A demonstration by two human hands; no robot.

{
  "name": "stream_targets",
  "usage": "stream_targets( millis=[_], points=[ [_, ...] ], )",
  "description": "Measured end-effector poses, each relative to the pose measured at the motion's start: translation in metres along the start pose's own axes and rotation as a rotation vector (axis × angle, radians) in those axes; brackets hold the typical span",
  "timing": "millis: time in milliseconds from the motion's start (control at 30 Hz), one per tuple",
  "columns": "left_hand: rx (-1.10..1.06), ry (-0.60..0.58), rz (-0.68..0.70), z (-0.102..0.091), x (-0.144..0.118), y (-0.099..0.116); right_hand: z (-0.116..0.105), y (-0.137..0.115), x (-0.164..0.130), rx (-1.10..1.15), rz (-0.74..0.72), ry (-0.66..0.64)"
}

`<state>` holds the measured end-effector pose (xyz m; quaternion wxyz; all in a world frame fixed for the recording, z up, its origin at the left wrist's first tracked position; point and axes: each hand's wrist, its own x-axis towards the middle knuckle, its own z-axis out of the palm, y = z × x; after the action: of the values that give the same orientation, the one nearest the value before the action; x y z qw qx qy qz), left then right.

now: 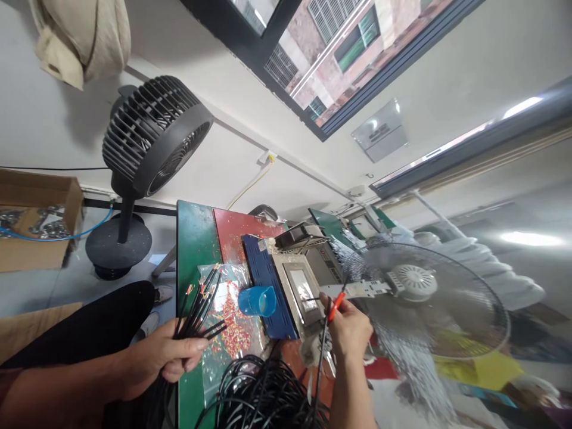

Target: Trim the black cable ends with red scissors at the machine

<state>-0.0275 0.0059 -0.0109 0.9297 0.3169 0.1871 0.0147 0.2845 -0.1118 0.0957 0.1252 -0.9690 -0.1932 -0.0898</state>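
Two hands are at work here, both yours. Your left hand [156,357], at about 8 o'clock in the view, has its fingers [190,351] wrapped around a bundle of black cables [199,310]; the stripped ends fan out toward 1 o'clock and hang over a clear plastic bag [232,333] that lies on the desk [194,238]. Your right hand [351,330], near 5 o'clock from the centre, pinches a single wire [336,305] with an orange-red end between thumb and forefinger, holding its tip just beside the grey machine [301,286] with the small screen.

A blue cup [258,301] lies on its side between the cable ends and the machine, at the edge of a dark blue panel [266,286]. A coil of black cable [263,390] sits at 6 o'clock, between your two forearms. Red and yellow bits show through the bag.

A wire-guarded fan [415,286] stands close to 3 o'clock of your right hand, blurred. A black floor fan [152,137] stands at 10 o'clock, well apart from the desk, and a cardboard box [36,220] sits at 9 o'clock.
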Motion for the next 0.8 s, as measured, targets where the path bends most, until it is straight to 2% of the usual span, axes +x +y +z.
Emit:
stream_targets(
  millis=[800],
  points=[
    [0.045,-0.008,0.001,0.006,-0.004,0.008,-0.001,-0.002,0.0,-0.041,0.028,-0.041]
  ],
)
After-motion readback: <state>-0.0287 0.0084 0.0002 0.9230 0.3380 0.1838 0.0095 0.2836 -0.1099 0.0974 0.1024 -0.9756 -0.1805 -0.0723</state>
